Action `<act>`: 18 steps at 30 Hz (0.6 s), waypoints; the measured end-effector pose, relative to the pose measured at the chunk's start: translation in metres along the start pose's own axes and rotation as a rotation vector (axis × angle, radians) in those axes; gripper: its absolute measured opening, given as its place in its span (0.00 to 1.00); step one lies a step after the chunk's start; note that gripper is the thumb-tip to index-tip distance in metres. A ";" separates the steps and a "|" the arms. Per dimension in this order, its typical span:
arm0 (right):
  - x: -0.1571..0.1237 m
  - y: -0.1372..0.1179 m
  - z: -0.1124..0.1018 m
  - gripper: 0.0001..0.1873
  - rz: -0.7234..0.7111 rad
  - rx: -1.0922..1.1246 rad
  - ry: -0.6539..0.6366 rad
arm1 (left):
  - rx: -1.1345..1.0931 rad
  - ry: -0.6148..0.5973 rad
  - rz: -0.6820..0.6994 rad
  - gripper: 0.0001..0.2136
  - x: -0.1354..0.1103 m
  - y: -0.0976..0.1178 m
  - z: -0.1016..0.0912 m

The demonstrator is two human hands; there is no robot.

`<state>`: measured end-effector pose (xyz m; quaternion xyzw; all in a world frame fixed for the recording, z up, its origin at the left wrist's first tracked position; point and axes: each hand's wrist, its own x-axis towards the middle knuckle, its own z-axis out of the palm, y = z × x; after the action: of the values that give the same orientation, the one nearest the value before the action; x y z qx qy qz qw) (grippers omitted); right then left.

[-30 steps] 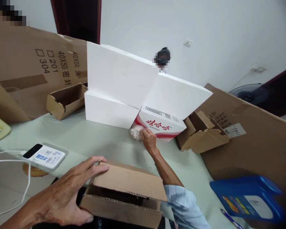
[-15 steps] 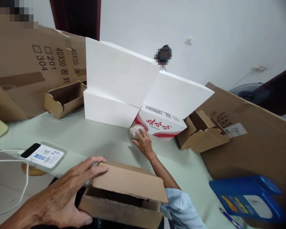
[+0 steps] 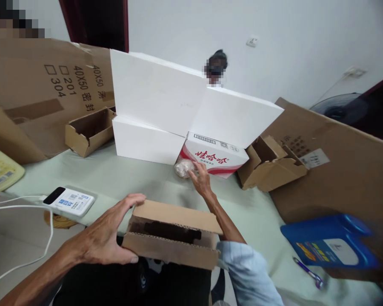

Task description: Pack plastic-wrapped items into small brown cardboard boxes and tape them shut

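My left hand (image 3: 110,238) grips the left end of a narrow brown cardboard box (image 3: 170,257), thumb below and fingers on top. The box is held near my body at the table's front edge, its long slot facing me and its inside dark. My right hand (image 3: 201,180) reaches past the box to a crumpled clear plastic bundle (image 3: 183,168) on the table. Its fingers are apart, with the tips at the bundle's right side. The bundle sits against a white carton with red print (image 3: 215,155).
White boxes (image 3: 150,138) form a wall at the back. Brown open boxes stand left (image 3: 91,131) and right (image 3: 272,165). A phone (image 3: 70,202) with a white cable lies left, near a yellow container (image 3: 3,172). A blue bottle (image 3: 328,242) and a purple pen (image 3: 308,272) lie right.
My right hand has shifted from on top of the plastic bundle to its right side. The cardboard box has tilted, so more of its slot shows; my left hand keeps its grip.
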<state>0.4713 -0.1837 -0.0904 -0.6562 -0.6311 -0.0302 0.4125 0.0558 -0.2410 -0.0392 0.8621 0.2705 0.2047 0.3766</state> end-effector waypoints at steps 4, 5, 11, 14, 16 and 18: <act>-0.044 -0.058 -0.088 0.15 -0.004 0.110 0.080 | -0.067 0.096 -0.004 0.42 -0.002 0.000 0.002; -0.059 -0.074 -0.109 0.17 -0.011 0.139 0.090 | -0.073 0.109 0.008 0.39 -0.002 -0.001 0.002; -0.117 -0.144 -0.175 0.10 -0.170 0.223 -0.364 | 0.000 0.046 0.126 0.25 0.001 -0.003 -0.001; -0.117 -0.153 -0.175 0.11 -0.269 0.066 -0.420 | 0.017 0.016 0.174 0.25 0.004 -0.005 -0.005; -0.115 -0.151 -0.173 0.15 -0.330 -0.011 -0.375 | 0.024 0.017 0.197 0.30 0.006 -0.006 -0.008; -0.115 -0.148 -0.172 0.18 -0.349 -0.009 -0.278 | 0.046 0.022 0.203 0.35 0.008 -0.007 -0.010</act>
<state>0.4048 -0.3961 0.0323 -0.5366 -0.7859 -0.0133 0.3070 0.0540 -0.2266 -0.0367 0.8912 0.1906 0.2450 0.3308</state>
